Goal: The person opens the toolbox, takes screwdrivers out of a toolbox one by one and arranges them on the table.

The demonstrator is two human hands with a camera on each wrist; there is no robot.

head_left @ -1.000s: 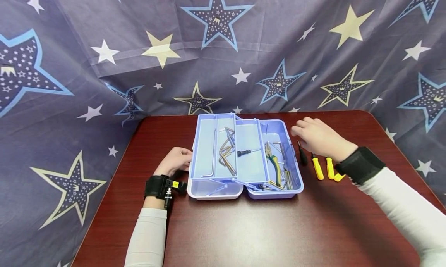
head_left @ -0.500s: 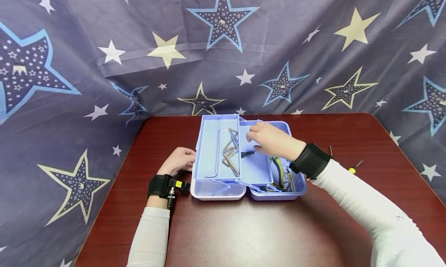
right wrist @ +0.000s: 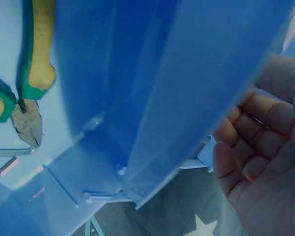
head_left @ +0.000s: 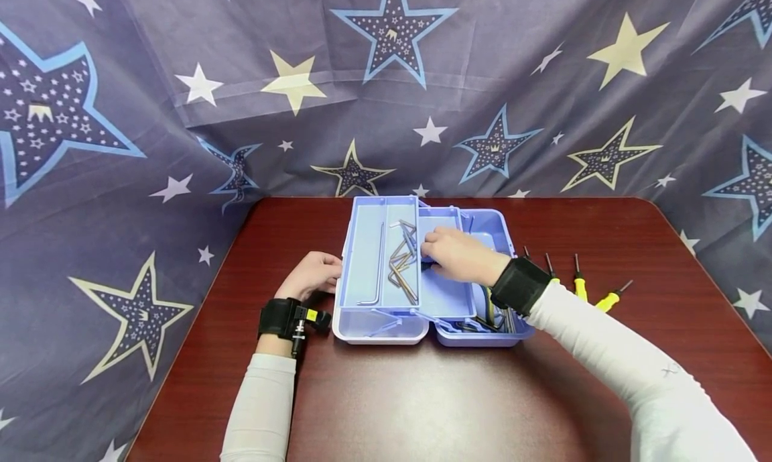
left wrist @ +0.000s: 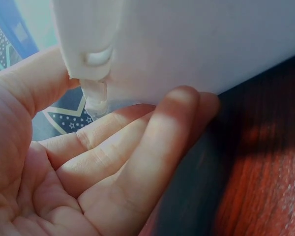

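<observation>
A light-blue toolbox stands with its lid swung left and its stepped trays spread. My left hand rests against the lid's left side. In the left wrist view, its fairly straight fingers touch the white wall below a latch. My right hand reaches into the middle tray, fingers curled at a screwdriver's black handle; the hand hides most of that tool. The right wrist view shows curled fingers beyond a tray wall. Green-and-yellow pliers lie in the deep compartment.
Several hex keys lie in the upper tray, with a long L-shaped rod beside them. Screwdrivers with yellow handles lie on the dark red table to the right, partly behind my right sleeve. A star-patterned cloth hangs behind.
My right hand has moved left from above the screwdrivers on the table, then down into the middle tray onto the black-handled screwdriver. My left hand stays at the lid. The view shifts slightly.
</observation>
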